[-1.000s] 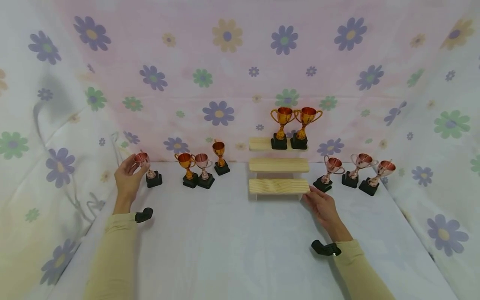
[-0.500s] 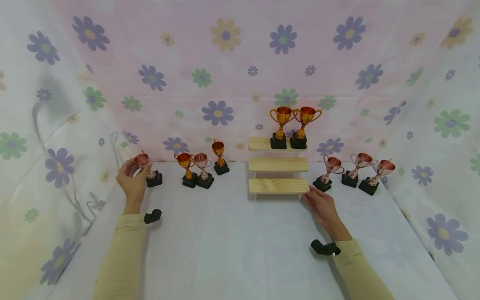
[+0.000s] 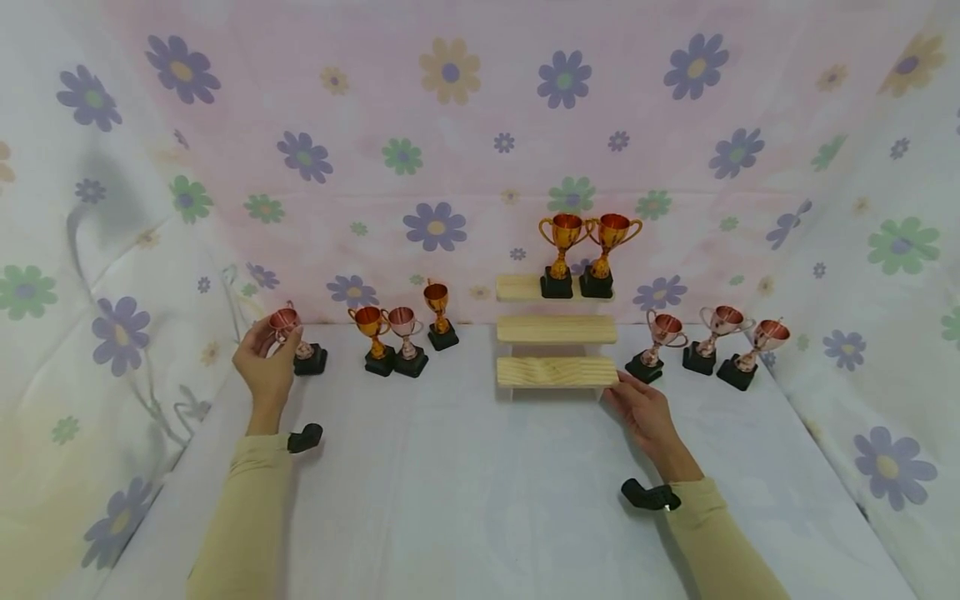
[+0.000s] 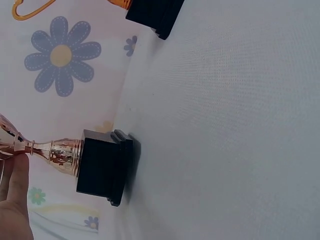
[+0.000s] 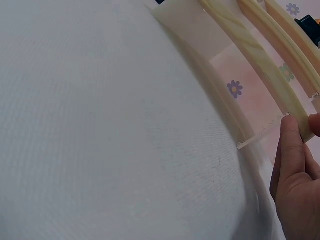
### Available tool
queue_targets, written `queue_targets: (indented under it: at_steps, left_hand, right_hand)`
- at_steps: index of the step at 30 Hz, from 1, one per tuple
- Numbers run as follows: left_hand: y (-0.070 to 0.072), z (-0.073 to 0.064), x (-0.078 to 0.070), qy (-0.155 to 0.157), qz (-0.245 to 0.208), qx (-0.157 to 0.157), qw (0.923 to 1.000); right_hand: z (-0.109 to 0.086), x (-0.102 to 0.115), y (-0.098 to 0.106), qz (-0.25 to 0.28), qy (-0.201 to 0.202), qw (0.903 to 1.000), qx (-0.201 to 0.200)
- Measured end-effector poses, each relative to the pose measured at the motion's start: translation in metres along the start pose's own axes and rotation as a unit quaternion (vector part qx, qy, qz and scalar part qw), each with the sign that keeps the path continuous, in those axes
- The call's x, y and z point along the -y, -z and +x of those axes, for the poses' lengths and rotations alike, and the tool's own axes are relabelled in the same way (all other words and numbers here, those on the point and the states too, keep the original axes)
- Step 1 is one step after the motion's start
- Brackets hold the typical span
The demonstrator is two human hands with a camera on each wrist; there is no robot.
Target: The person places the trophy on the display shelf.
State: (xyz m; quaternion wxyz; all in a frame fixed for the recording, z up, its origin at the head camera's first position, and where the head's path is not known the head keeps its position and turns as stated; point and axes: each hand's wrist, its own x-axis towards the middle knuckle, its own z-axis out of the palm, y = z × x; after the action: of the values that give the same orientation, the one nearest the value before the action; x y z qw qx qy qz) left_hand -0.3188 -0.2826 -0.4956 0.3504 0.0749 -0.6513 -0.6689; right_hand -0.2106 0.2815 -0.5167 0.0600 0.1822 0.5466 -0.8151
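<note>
My left hand (image 3: 264, 367) grips a rose-gold trophy cup (image 3: 309, 360) by the bowl and upper stem, at the table's far left. In the left wrist view the trophy's black base (image 4: 102, 167) stands close to the cloth; whether it touches is hard to tell. Thumb and fingers of my right hand (image 3: 645, 417) pinch the right end of the lowest step (image 3: 557, 372) of a three-step wooden display stand. That grip also shows in the right wrist view, on the pale wooden step (image 5: 257, 55). Two gold trophies (image 3: 597, 281) stand side by side on the top step (image 3: 517, 288).
Between left hand and stand are a gold trophy (image 3: 380, 358), a rose-gold trophy (image 3: 410, 362) beside it, and another gold trophy (image 3: 443, 335) farther back. Three rose-gold trophies (image 3: 701, 358) stand right of the stand. Flowered cloth (image 3: 450, 167) walls in the white table (image 3: 465, 492).
My left hand and forearm have shifted slightly right around the trophy, whose base has moved a touch to the right. The right hand has kept its hold on the stand.
</note>
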Motion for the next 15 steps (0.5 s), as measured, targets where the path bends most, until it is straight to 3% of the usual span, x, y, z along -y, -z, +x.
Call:
queue_targets:
  at_steps: [5, 15]
  left_hand:
    - [0.007, -0.008, -0.011, -0.012, 0.004, 0.002, 0.9999]
    - [0.026, -0.018, -0.032, -0.007, 0.015, 0.01, 0.9998]
  right_hand:
    - [-0.001, 0.0, -0.001, 0.005, -0.002, 1.0, -0.003]
    - [0.0, -0.001, -0.001, -0.001, 0.008, 1.0, 0.002]
